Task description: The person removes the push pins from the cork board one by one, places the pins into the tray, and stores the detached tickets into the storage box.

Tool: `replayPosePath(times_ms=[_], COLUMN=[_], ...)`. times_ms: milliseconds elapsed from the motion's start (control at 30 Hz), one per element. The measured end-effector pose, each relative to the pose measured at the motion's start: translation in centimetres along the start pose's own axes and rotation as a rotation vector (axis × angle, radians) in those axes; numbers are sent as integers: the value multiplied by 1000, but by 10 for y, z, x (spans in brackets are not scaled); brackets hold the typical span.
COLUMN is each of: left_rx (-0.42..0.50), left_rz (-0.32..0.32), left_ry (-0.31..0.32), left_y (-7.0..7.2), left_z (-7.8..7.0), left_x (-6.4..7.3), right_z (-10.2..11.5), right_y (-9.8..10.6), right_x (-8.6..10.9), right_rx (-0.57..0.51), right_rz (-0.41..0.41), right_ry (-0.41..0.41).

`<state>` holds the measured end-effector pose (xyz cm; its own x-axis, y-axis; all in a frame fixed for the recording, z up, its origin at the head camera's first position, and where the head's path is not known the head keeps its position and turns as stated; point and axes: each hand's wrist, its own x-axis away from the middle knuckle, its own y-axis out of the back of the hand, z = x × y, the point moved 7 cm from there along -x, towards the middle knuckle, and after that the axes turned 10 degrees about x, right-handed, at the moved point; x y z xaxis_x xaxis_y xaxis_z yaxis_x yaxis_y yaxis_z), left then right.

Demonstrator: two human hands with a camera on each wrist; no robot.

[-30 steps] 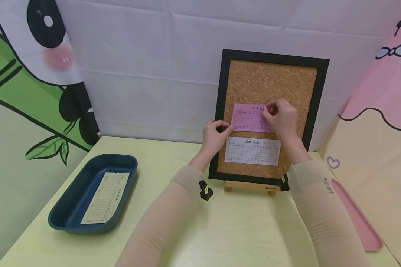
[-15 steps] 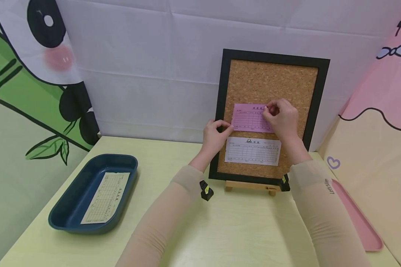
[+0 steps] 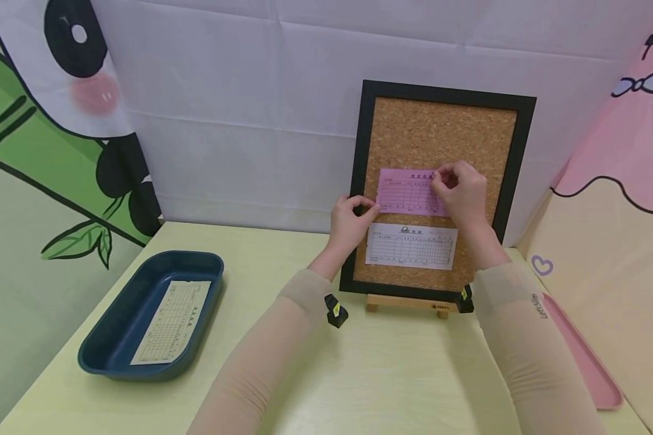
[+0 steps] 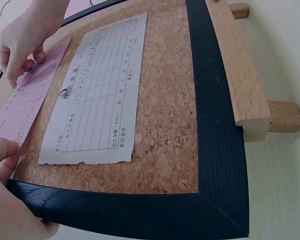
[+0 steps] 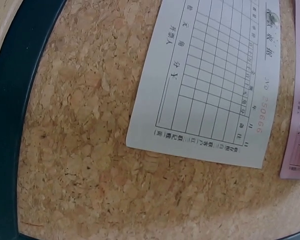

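The left hand (image 3: 350, 222) pinches the pink paper (image 3: 405, 192), between both hands on the cork board (image 3: 446, 130). The right hand (image 3: 464, 192) bends over its top; I can't tell if it holds anything. Just below the hands is the white paper (image 3: 410, 246). Far left of both is the blue tray (image 3: 136, 308).

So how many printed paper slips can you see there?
3. The pink slip is against the corkboard, the white slip is just below it, and the cream slip lies in the blue tray. Others could be hidden underneath.
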<state>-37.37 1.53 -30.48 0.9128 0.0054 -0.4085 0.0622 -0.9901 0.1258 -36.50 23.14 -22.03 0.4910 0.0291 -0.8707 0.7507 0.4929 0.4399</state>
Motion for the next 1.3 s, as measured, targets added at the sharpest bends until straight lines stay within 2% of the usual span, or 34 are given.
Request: replayPosePath(times_ms=[167, 367, 567, 800, 1033, 1300], left_rx=[6, 9, -39, -13, -48, -92], left_rz=[-12, -27, -26, -26, -10, -9], left_ry=[15, 0, -14, -34, -117, -257], left_y=[2, 13, 26, 43, 60, 82], left_z=[0, -5, -9, -22, -41, -63], left_x=[2, 5, 7, 11, 19, 30], right_z=[0, 5, 16, 25, 27, 38], right_y=[2, 14, 29, 48, 60, 87], right_x=[0, 0, 0, 1, 6, 16], right_rx=[3, 21, 0, -6, 15, 35], right_rz=[8, 10, 12, -8, 2, 15], right_ry=[-11, -19, 14, 60, 94, 157])
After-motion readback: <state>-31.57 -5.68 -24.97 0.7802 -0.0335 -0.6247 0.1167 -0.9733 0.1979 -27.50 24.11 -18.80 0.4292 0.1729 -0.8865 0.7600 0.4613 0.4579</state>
